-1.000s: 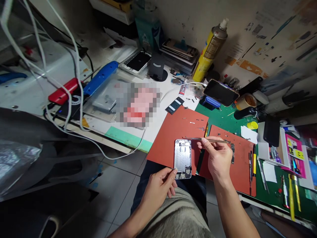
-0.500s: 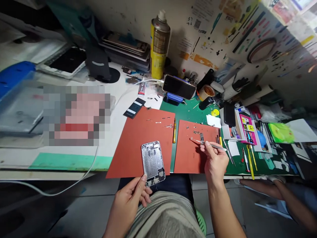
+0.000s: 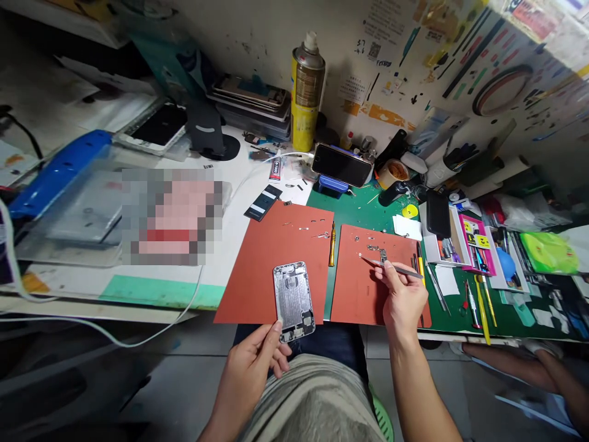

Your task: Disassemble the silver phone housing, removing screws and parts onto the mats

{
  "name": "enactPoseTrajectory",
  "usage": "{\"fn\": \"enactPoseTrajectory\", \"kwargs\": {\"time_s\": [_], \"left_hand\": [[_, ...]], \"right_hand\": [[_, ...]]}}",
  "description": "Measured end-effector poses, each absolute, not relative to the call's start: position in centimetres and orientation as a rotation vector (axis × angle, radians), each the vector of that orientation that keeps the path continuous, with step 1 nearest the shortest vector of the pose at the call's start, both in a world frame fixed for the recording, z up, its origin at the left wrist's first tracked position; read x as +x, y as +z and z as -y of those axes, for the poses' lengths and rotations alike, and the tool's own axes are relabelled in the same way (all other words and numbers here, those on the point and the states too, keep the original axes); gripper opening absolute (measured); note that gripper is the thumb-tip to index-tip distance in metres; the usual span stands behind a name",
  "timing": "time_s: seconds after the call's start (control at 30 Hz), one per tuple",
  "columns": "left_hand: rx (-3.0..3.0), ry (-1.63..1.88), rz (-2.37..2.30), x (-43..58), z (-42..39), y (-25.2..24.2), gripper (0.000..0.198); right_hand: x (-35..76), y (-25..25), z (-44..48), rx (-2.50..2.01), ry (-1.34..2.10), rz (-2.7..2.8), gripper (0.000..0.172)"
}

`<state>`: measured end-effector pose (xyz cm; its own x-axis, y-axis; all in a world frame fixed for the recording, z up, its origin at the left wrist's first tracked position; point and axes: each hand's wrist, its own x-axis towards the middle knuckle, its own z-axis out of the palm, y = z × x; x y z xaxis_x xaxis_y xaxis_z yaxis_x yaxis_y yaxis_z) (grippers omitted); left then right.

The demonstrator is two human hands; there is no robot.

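Observation:
My left hand (image 3: 257, 362) pinches the lower left corner of an opened silver phone housing (image 3: 292, 298) between thumb and fingers. The housing lies tilted over the front edge of a red-brown mat (image 3: 257, 270), and a few small parts remain fixed inside it. Over a second red-brown mat (image 3: 354, 294), my right hand (image 3: 405, 301) is closed around a pair of tweezers (image 3: 407, 271). Their tips point left, close to a tiny pale piece (image 3: 359, 254); I cannot tell whether they touch it. Small metal phone parts (image 3: 376, 248) lie just beyond the tweezers.
A gold screwdriver (image 3: 332, 245) lies between the mats. Behind stand a phone on a blue holder (image 3: 343, 166) and a yellow spray can (image 3: 306, 98). Trays of tools (image 3: 476, 242) and loose screwdrivers (image 3: 473, 307) fill the right side. Another person's legs (image 3: 510, 368) show at lower right.
The view has swung a little left, so the scene sits farther right. The tweezers have turned in my right hand and their tips are nearer the pale piece. My left hand keeps its hold.

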<state>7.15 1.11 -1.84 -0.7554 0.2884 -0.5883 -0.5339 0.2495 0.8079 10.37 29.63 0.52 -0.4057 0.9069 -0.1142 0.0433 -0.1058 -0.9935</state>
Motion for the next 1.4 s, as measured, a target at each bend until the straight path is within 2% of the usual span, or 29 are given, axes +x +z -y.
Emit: {"fn": "enactPoseTrajectory", "kwargs": {"time_s": [0.3,0.57,0.97,1.4], "left_hand": [[-0.239,1.609,-1.812,7.6,-1.3,-2.4,0.068],[-0.212,1.642,-1.781,8.0,-1.1,-2.4,0.062],[-0.199,1.635,-1.789,7.8,-0.7,-2.6,0.061],[-0.185,1.627,-1.771,8.0,-0.9,-2.9,0.059]], "right_hand": [[12.3,2.1,-28.2,-1.056,1.47,1.55,0.044],[14.2,1.7,-23.8,-0.977,1.303,1.867,0.034],[14.1,1.6,-22.6,-0.815,1.441,1.943,0.023],[14.9,0.9,-22.9,-0.887,1.41,1.984,0.03]]}}
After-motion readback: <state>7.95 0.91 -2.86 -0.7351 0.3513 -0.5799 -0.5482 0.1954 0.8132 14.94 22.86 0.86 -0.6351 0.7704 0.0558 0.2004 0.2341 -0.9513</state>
